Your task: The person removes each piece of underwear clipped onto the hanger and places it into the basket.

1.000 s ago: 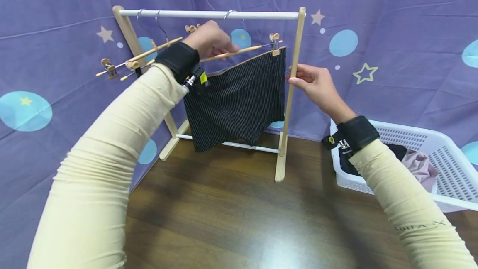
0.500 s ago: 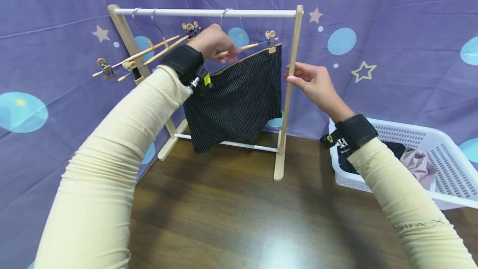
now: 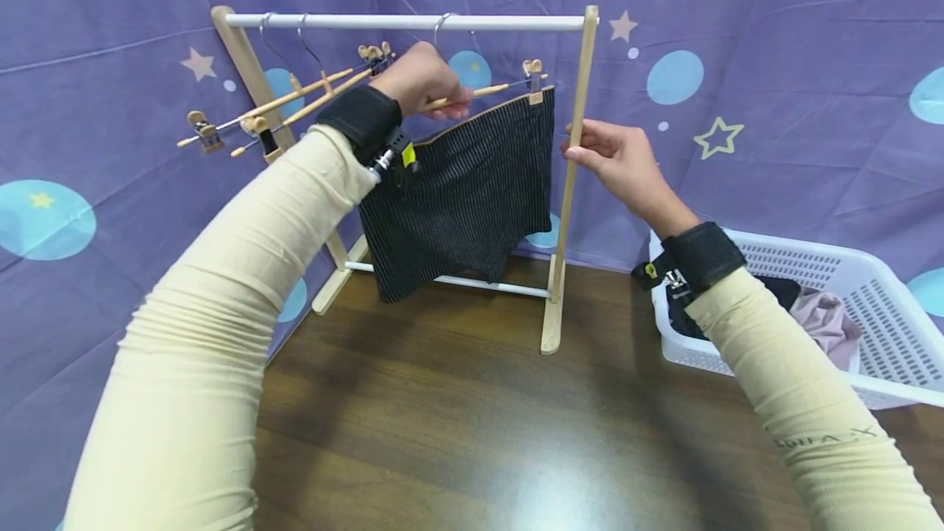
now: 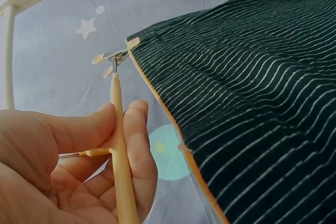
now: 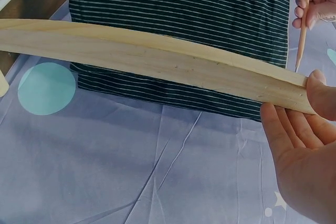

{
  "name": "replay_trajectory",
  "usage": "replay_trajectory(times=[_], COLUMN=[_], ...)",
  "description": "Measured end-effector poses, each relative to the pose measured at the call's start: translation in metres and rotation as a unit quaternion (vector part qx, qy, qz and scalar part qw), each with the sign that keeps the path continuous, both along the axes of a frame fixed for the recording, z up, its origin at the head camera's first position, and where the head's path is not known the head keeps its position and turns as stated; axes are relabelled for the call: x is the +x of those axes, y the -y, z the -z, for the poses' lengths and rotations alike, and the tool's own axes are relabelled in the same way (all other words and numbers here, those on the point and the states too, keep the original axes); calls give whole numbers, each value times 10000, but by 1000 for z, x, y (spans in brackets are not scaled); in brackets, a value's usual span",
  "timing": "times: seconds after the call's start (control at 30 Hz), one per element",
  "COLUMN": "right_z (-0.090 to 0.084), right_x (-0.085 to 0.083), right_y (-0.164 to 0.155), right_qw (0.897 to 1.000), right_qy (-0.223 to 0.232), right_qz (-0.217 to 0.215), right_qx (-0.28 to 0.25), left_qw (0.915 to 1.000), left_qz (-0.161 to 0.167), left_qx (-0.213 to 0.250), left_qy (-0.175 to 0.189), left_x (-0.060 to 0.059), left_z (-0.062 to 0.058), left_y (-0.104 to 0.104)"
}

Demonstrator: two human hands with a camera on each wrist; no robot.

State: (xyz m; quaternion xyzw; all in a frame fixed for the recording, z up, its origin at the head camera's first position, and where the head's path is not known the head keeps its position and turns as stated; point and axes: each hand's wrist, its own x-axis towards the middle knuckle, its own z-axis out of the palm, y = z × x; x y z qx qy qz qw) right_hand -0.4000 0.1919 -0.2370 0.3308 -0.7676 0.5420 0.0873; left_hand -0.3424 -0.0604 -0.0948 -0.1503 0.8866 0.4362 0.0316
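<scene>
A small wooden rack with a white rail stands on the table. A wooden clip hanger hangs from the rail, carrying black striped shorts. My left hand grips the hanger's bar between thumb and fingers, just above the shorts. A clip at the bar's far end pinches the waistband. My right hand holds the rack's right post, thumb on one side and fingers on the other. The right wrist view shows that post crossing in front of the shorts.
Two empty clip hangers hang at the rail's left end. A white plastic basket with dark and pink clothes stands at the right on the dark wooden table. A purple star-print cloth covers the background.
Both hands keep their holds. The hanger and shorts have shifted slightly left and up in the view; otherwise little differs.
</scene>
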Motion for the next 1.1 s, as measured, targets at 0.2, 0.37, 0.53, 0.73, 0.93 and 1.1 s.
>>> replay_trajectory(times=[0.2, 0.37, 0.53, 0.73, 0.93, 1.1], right_z=[0, 1, 1, 2, 1, 1], right_x=[-1, -1, 0, -1, -2, -3], right_y=[0, 1, 2, 2, 2, 2], right_qw=[10000, 10000, 10000, 10000, 10000, 10000], right_qy=[0, 9, 50, 31, 58, 65], right_qz=[22, 32, -3, -26, -48, -55], right_qx=[54, 20, -39, 25, 12, -16], left_qw=[9995, 9993, 9986, 9946, 9950, 9935], left_qz=[-56, -13, 141, 262, 313, 332], left_qx=[-278, -369, -507, -1005, -943, -1090], left_qy=[113, 85, -83, -25, 35, 11], left_x=[0, 0, 3, 7, 12, 19], left_z=[-4, -9, -11, -20, -31, -39], left_y=[0, 2, 6, 11, 17, 22])
